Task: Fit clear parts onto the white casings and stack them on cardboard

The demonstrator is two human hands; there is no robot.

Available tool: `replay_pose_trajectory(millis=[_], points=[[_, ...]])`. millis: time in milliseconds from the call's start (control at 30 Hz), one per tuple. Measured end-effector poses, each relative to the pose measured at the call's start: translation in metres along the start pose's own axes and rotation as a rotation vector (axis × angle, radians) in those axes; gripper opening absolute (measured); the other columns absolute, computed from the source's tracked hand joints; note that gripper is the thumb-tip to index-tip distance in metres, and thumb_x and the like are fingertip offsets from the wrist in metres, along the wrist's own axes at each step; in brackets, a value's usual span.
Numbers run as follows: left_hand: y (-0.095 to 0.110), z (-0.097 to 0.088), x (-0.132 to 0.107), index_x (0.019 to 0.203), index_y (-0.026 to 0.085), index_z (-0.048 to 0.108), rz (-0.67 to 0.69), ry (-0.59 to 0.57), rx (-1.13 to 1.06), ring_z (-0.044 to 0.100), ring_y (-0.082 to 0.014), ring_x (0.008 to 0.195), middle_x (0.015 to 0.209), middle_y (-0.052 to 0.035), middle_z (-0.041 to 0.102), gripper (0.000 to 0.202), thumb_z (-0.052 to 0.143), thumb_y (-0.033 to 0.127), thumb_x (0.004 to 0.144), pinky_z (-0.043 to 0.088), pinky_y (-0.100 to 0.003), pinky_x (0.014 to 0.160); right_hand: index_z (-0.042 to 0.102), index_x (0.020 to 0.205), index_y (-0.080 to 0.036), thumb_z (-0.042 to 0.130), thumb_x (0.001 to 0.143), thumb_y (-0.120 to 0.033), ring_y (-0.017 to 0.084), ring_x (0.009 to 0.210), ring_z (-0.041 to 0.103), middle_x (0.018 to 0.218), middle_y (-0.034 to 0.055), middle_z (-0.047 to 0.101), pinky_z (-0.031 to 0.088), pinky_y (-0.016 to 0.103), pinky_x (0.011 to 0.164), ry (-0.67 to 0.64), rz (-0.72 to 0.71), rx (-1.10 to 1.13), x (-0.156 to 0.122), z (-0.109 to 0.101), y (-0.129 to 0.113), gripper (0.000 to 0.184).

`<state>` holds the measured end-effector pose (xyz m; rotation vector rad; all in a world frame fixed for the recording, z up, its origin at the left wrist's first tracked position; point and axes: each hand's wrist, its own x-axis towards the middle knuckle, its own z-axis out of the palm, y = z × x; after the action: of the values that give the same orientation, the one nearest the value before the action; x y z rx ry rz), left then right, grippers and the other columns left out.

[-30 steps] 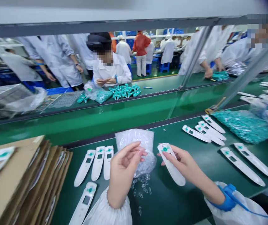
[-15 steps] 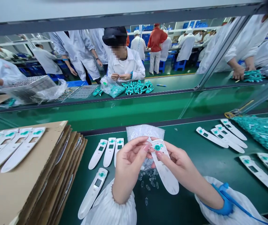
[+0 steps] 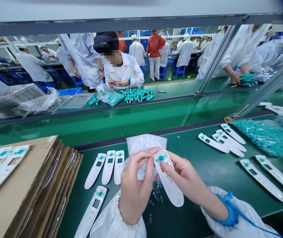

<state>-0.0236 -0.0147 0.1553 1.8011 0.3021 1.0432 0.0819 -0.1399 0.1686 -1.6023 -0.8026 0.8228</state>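
My right hand [image 3: 184,170] grips a white plastic casing [image 3: 169,185], long and rounded at its lower end, with the thumb on its face. A green round insert [image 3: 161,158] sits near the casing's upper end, with smaller green pieces beside it. My left hand [image 3: 138,181] is closed, its thumb and fingertips pinching at the casing's upper left edge; any small part between them is hidden. Behind my hands lies a clear plastic bag [image 3: 146,142]. Small clear plastic pieces [image 3: 156,195] are scattered on the bench below the casing.
Similar casings lie to the left [image 3: 108,167] and right [image 3: 264,181] on the green bench [image 3: 181,219]. Stacked cardboard sheets [image 3: 29,185] with casings on top stand at left. A bag of green parts [image 3: 267,137] lies at right. Across the gap, a co-worker [image 3: 121,71] handles something small.
The view has swung slightly right, so the surroundings appear shifted left. The casing has turned a little, showing more of its green insert. Left fingertips have come closer to its upper edge.
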Motion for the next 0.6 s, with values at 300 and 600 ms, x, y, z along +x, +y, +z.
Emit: replay_pose_trajectory(millis=[300,600], points=[[-0.015,0.007,-0.004,0.110,0.020,0.065,0.221,-0.052,0.323,0.070,-0.0191,0.114,0.122,-0.0062,0.073,0.022,0.062,0.006,0.094,0.057,-0.033,0.100,0.058,0.142,-0.020,0.047,0.106,-0.048,0.011,0.060,0.028,0.070,-0.0044,0.038,0.025,0.027,0.053,0.035,-0.028,-0.212,-0.002,0.000,0.008,0.047],[-0.013,0.008,-0.009,0.113,0.016,0.066,0.229,-0.081,0.387,0.075,-0.0215,0.107,0.118,-0.0090,0.076,0.020,0.061,0.007,0.095,0.065,-0.031,0.091,0.056,0.145,-0.019,0.045,0.107,-0.047,0.011,0.059,0.029,0.069,-0.0046,0.038,0.026,0.026,0.052,0.051,-0.037,-0.285,-0.002,0.000,0.009,0.048]])
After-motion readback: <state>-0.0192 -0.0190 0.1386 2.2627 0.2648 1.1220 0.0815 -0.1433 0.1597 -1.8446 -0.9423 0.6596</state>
